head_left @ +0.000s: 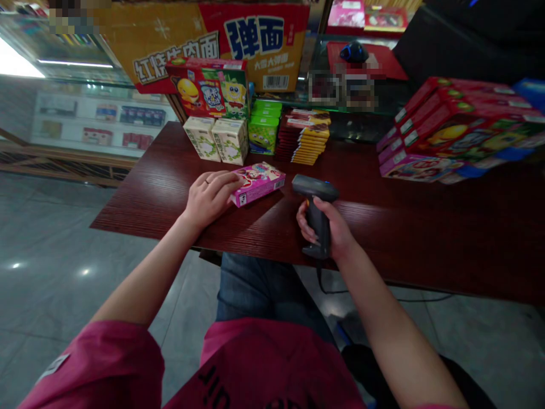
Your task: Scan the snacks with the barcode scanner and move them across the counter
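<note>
A pink carton [258, 182] lies flat on the dark wooden table [426, 227]. My left hand [210, 197] rests on the carton's left end, fingers curled over it and touching its edge. A dark handheld barcode scanner [315, 210] stands just right of the carton, its head pointing toward the carton. My right hand [330, 227] is wrapped round the scanner's handle. A cable hangs from the handle below the table edge.
Behind the carton stand two pale cartons [218, 139], green cartons [264, 128] and a stack of flat yellow and dark packs [309, 139]. A colourful box [208, 88] and a big cardboard case [213, 40] sit further back. Stacked red boxes [460, 128] fill the right side.
</note>
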### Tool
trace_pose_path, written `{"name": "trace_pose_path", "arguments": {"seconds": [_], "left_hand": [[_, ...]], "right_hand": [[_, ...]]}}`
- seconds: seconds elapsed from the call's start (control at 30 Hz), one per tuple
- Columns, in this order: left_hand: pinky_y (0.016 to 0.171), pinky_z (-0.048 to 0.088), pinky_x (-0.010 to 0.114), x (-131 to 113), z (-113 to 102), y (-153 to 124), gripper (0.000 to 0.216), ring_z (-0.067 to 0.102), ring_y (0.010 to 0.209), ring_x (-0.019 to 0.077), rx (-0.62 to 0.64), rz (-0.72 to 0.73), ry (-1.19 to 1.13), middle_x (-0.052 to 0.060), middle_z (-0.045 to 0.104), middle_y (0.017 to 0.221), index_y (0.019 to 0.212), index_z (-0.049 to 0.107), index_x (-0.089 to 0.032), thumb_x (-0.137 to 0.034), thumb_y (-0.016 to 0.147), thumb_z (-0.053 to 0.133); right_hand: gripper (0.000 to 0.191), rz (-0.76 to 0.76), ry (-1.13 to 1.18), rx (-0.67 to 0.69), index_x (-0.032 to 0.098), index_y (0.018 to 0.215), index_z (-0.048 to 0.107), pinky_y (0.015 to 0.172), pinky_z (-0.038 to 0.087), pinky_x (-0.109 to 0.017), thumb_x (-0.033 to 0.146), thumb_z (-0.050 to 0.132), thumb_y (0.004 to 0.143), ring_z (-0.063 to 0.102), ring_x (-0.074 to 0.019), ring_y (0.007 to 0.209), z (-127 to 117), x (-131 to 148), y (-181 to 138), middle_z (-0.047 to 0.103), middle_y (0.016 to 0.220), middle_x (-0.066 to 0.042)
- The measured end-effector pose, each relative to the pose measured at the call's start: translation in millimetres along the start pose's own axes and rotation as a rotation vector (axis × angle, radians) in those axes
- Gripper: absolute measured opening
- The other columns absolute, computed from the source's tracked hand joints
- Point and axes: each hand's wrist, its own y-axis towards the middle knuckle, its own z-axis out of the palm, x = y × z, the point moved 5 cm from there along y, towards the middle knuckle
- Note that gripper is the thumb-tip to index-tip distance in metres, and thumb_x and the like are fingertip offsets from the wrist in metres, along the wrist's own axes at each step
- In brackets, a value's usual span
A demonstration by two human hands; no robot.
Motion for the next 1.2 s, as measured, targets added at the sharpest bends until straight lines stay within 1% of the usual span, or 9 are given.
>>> {"name": "trace_pose_path", "arguments": {"seconds": [0.17, 0.3, 0.4, 0.53, 0.67, 0.8, 0.97, 1.07, 1.2], "left_hand": [[0.100, 0.054, 0.041, 1, -2, 0, 0.025, 0.070, 0.112, 0.0247, -0.051, -0.082, -0.061, 0.006, 0.075, 0.121, 0.119, 0.071, -0.028, -0.040, 0.099, 0.063], [0.101, 0.058, 0.044, -11, -2, 11, 0.030, 0.068, 0.115, 0.0278, -0.134, -0.300, -0.219, 0.006, 0.071, 0.122, 0.115, 0.070, -0.032, -0.039, 0.087, 0.077], [0.096, 0.060, 0.044, -28, 9, 27, 0.035, 0.069, 0.109, 0.0285, -0.164, -0.403, -0.363, 0.005, 0.072, 0.113, 0.112, 0.068, -0.030, -0.039, 0.081, 0.084], [0.088, 0.061, 0.040, -61, 48, 56, 0.039, 0.072, 0.099, 0.0258, 0.003, -0.411, -0.581, 0.004, 0.075, 0.108, 0.113, 0.067, -0.026, -0.038, 0.081, 0.085], [0.087, 0.060, 0.038, -107, 93, 92, 0.037, 0.074, 0.095, 0.0233, 0.142, -0.431, -0.731, 0.002, 0.078, 0.105, 0.115, 0.064, -0.025, -0.031, 0.084, 0.083], [0.087, 0.061, 0.035, -166, 136, 137, 0.050, 0.076, 0.099, 0.0214, 0.113, -0.483, -0.907, 0.003, 0.078, 0.109, 0.117, 0.057, -0.025, -0.021, 0.079, 0.088], [0.088, 0.062, 0.037, -230, 187, 193, 0.049, 0.074, 0.100, 0.0224, 0.071, -0.476, -1.006, 0.005, 0.072, 0.107, 0.105, 0.055, -0.023, -0.017, 0.075, 0.093], [0.090, 0.061, 0.038, -248, 204, 215, 0.047, 0.070, 0.104, 0.0232, 0.012, -0.479, -0.965, 0.007, 0.065, 0.113, 0.103, 0.059, -0.022, -0.017, 0.072, 0.095], [0.089, 0.060, 0.037, -255, 215, 228, 0.047, 0.069, 0.099, 0.0212, -0.036, -0.508, -0.929, 0.006, 0.062, 0.112, 0.103, 0.059, -0.022, -0.017, 0.073, 0.095]], "right_hand": [[0.038, 0.009, 0.010, -0.054, 0.016, 0.083, 0.065, 0.033, 0.034, -0.017, 0.051, 0.080, 0.080, 0.043, -0.0060, 0.041, -1, -2, 0, 0.062, 0.064, 0.002], [0.029, -0.027, 0.008, -0.123, 0.019, 0.085, 0.066, 0.037, 0.036, -0.018, 0.048, 0.072, 0.087, 0.043, -0.0069, 0.043, -5, 2, -10, 0.061, 0.064, 0.003], [0.029, -0.075, 0.028, -0.195, 0.020, 0.085, 0.067, 0.036, 0.033, -0.019, 0.049, 0.073, 0.085, 0.040, -0.0071, 0.042, -22, 12, -28, 0.059, 0.063, 0.003], [0.034, -0.169, 0.040, -0.304, 0.019, 0.087, 0.068, 0.036, 0.031, -0.018, 0.051, 0.078, 0.080, 0.038, -0.0067, 0.042, -63, 36, -64, 0.058, 0.062, 0.003], [0.034, -0.332, 0.002, -0.441, 0.020, 0.084, 0.067, 0.037, 0.031, -0.020, 0.050, 0.081, 0.077, 0.039, -0.0086, 0.045, -111, 73, -107, 0.057, 0.062, 0.002], [0.029, -0.458, -0.017, -0.582, 0.026, 0.080, 0.063, 0.037, 0.028, -0.025, 0.049, 0.080, 0.078, 0.035, -0.0118, 0.046, -147, 102, -145, 0.054, 0.063, 0.002], [0.029, -0.580, 0.035, -0.614, 0.029, 0.078, 0.055, 0.038, 0.020, -0.027, 0.048, 0.077, 0.082, 0.028, -0.0137, 0.048, -166, 115, -166, 0.045, 0.064, 0.002], [0.028, -0.627, 0.089, -0.574, 0.030, 0.081, 0.055, 0.039, 0.021, -0.028, 0.049, 0.075, 0.084, 0.030, -0.0138, 0.049, -171, 115, -167, 0.043, 0.065, 0.002], [0.024, -0.665, 0.151, -0.548, 0.032, 0.083, 0.058, 0.040, 0.025, -0.029, 0.049, 0.074, 0.087, 0.032, -0.0151, 0.051, -176, 114, -171, 0.041, 0.067, 0.001]]}}
